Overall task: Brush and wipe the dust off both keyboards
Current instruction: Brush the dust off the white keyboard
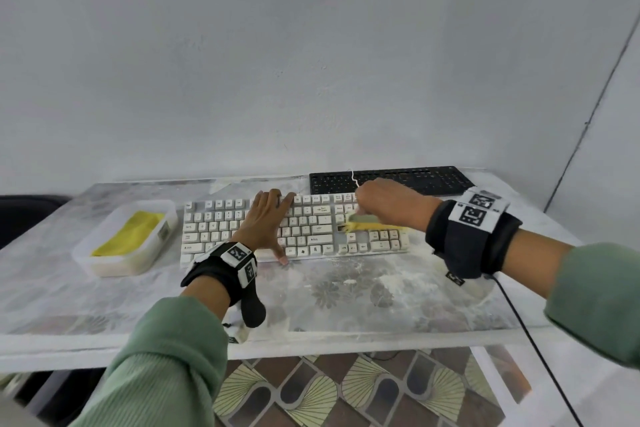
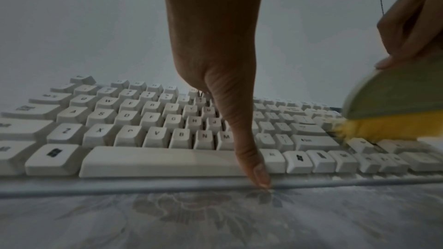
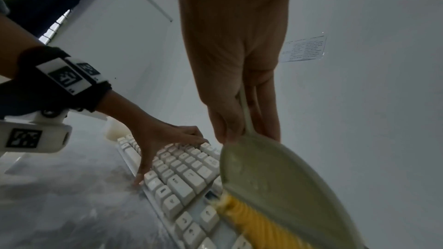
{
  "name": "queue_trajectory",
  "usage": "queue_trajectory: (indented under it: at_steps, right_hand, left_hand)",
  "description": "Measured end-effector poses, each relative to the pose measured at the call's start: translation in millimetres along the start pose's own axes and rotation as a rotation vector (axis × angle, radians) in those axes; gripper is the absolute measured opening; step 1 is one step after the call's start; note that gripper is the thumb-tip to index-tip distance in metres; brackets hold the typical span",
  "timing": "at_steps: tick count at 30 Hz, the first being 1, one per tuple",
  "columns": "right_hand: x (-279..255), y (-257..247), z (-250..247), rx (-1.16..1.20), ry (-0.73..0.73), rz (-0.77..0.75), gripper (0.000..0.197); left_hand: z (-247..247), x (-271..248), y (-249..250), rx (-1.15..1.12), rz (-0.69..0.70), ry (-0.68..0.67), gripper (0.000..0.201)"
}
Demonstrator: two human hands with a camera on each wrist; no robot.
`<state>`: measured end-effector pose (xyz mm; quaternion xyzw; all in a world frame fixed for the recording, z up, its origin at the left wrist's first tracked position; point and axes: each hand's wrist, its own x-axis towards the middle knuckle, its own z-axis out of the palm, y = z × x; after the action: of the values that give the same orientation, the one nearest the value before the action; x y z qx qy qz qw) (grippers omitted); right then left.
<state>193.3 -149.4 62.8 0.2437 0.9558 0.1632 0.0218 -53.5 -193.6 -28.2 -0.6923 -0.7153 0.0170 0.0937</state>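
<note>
A white keyboard [image 1: 221, 225] lies across the middle of the table; a black keyboard [image 1: 415, 178] sits behind it at the right. My left hand [image 1: 266, 218] lies flat on the white keyboard's [image 2: 134, 132] middle keys, fingers spread, with the thumb [image 2: 249, 150] down over the front edge. My right hand [image 1: 388, 204] grips the handle of a pale brush [image 3: 271, 177] with yellow bristles [image 1: 367, 226]. The bristles [image 3: 249, 217] rest on the white keyboard [image 3: 182, 177] near the arrow keys and number pad. The brush [image 2: 393, 99] is blurred in the left wrist view.
A white plastic tub [image 1: 100, 262] holding a yellow cloth [image 1: 130, 234] stands left of the white keyboard. White dust [image 1: 398, 279] lies on the floral table cover in front of the keyboard's right end. A black cable [image 1: 533, 340] runs off the table's right front.
</note>
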Motion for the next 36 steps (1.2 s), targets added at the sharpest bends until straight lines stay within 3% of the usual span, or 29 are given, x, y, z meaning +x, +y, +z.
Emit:
queue_trajectory:
  at_steps: [2,6,8,12,16,20,23,27,31,34,36]
  right_hand:
    - [1.4,9.0,-6.7,0.005,-0.023,0.033,0.033]
    - [11.1,5.4,-9.1,0.191,0.071,0.062,0.012]
    - [9.2,7.5,-5.5,0.237,0.081,0.065,0.012]
    - [0.6,30.4,-9.0,0.280,-0.048,0.152,0.014]
    - [2.2,26.8,-8.5,0.476,0.121,0.132,0.023]
    - [5.4,16.7,3.8,0.293,0.024,0.095,0.014]
    - [6.0,24.9,-6.2,0.214,-0.093,0.098,0.024]
    - [14.8,12.5,-16.9,0.232,0.004,0.067,0.019]
    - [10.7,5.9,-6.3,0.252,-0.074,0.038,0.043]
    - [2.7,23.9,-12.5,0.340,-0.114,0.129,0.015]
    - [1.6,23.2,-13.3,0.431,0.008,0.149,0.024]
  left_hand:
    - [0.4,-0.7,-0.1,0.010,0.000,0.008,0.134]
    - [0.1,-1.8,0.1,0.023,0.001,0.020,0.134]
    - [0.2,-1.7,0.3,0.014,0.002,0.010,0.133]
    - [1.4,0.1,-1.4,0.011,0.006,0.002,0.134]
    - [2.0,0.7,-2.4,0.010,0.012,0.015,0.132]
    - [1.4,1.1,-1.9,0.000,0.012,0.012,0.131]
    - [1.0,0.5,-1.6,-0.011,0.018,0.016,0.131]
    - [-0.2,-0.9,-1.1,0.007,0.011,0.031,0.132]
    - [0.0,-1.6,-0.9,0.016,0.006,0.022,0.132]
    - [1.4,-1.8,-0.1,0.025,0.009,0.016,0.133]
    - [0.4,-2.1,0.4,0.033,0.000,0.021,0.133]
